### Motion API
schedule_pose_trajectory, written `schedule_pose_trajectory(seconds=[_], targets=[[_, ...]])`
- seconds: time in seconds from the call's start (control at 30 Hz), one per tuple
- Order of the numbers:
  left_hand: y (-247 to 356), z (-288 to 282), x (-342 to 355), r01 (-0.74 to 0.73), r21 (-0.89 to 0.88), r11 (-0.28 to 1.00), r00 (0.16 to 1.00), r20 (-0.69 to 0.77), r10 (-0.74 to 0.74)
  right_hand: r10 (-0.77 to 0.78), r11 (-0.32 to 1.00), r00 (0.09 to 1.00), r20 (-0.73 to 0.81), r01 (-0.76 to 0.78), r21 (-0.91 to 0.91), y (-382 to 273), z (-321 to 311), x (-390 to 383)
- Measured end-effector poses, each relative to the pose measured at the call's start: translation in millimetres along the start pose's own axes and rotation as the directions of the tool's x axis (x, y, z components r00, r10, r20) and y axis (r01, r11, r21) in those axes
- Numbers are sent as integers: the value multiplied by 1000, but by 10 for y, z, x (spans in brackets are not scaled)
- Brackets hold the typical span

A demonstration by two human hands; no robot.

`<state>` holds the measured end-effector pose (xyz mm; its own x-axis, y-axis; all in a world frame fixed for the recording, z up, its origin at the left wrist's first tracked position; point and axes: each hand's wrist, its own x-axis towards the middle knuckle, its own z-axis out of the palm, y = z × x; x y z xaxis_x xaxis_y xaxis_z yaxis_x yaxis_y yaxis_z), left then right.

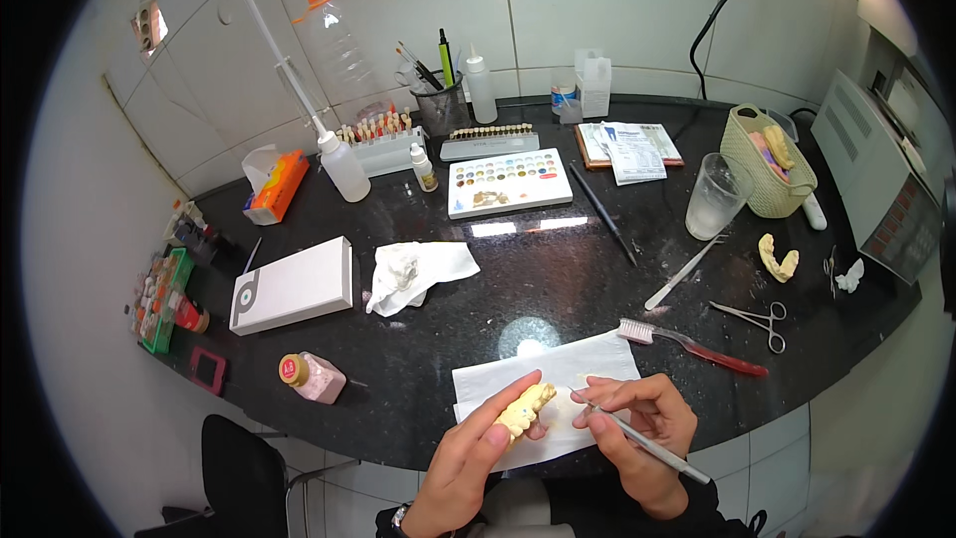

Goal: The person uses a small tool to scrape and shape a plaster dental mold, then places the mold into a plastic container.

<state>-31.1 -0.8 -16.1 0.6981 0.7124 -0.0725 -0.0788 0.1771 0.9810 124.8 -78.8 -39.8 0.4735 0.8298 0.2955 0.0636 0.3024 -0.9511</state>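
Observation:
My left hand (468,453) is closed round a pale yellow dental cast (524,411), holding it tilted over white paper towels (488,387) at the table's front edge. Pinched in my right hand (647,428) is a slim metal hand tool (652,446), its rear end pointing down to the right. The tool's tip lies near my right fingertips, a short way right of the cast; its exact shape is too small to tell. A red-handled toothbrush (694,347) lies beyond my right hand, its bristled head by the towel's corner.
Right side: tweezers (682,274), locking forceps (762,321), a horseshoe-shaped cast (779,261), a glass (715,197), a basket (767,189). Left: a white box (294,286), a pink jar (314,379), crumpled tissue (418,274). A palette (510,182) and a squeeze bottle (344,169) stand farther back.

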Motion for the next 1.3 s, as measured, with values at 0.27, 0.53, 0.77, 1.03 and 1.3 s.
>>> schedule_pose_trajectory(seconds=[0.27, 0.53, 0.77, 1.03, 1.3], targets=[[-42, -8, 11, -40, 2, 999, 999, -23, 40, 6, 1000, 1000, -11, -6, 16, -12, -7, -4], [-77, -43, 3, -29, -61, 998, 999, 18, 30, 24, 999, 999, -32, -23, 39, 5, 35, -53], [-85, -25, -34, -56, -54, 997, 998, 29, 57, -32, 991, 998, -59, 40, 129, -23, 22, -33], [-78, -51, -42, -119, 164, 979, 992, 58, 111, -247, 907, 933, 261, 317, -277, -48, 29, 93], [-4, 36, -26, -83, -6, 997, 995, 54, 84, -251, 934, 951, 182, 287, -214, 5, -2, 80]])
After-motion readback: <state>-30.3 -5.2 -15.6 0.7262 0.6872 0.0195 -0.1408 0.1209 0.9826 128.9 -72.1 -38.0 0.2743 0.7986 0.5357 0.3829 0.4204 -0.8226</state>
